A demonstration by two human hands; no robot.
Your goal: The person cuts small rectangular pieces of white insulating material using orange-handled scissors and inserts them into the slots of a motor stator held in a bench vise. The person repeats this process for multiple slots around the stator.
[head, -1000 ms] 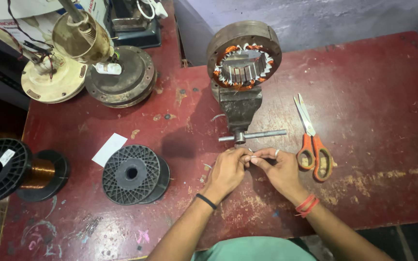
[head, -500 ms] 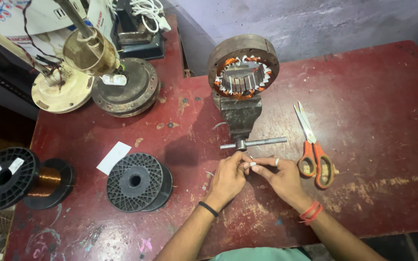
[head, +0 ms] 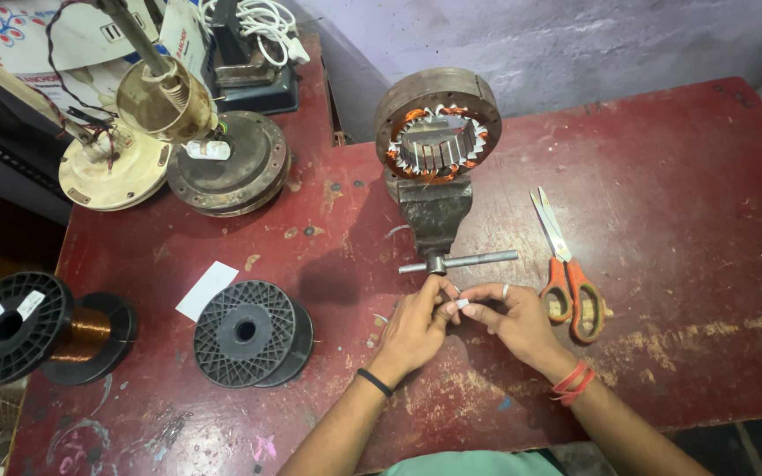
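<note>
- Red, worn paint covers the surface (head: 681, 176), chipped in many spots.
- Left hand (head: 414, 328) and right hand (head: 515, 319) meet near the front edge, fingertips together.
- Both pinch a small white piece (head: 461, 303) between them; each grip is narrow, thumb and forefinger closed on that piece. What the piece is cannot be told.
- Just behind the hands stands a small grey vise (head: 435, 216), its handle bar (head: 459, 261) lying crosswise.
- Clamped upright in the vise is a round motor stator (head: 438, 119) with copper windings showing in its slots.
- Orange-handled scissors (head: 566, 273) lie just beside the right hand.
- To the left of the hands rests a black empty spool (head: 249, 333), a slip of white paper (head: 206, 289) near it.
- Far left sits a black spool of copper wire (head: 41, 328).
- At the back left lie a dark round motor cover (head: 233, 167) and a cream one (head: 112, 172).
</note>
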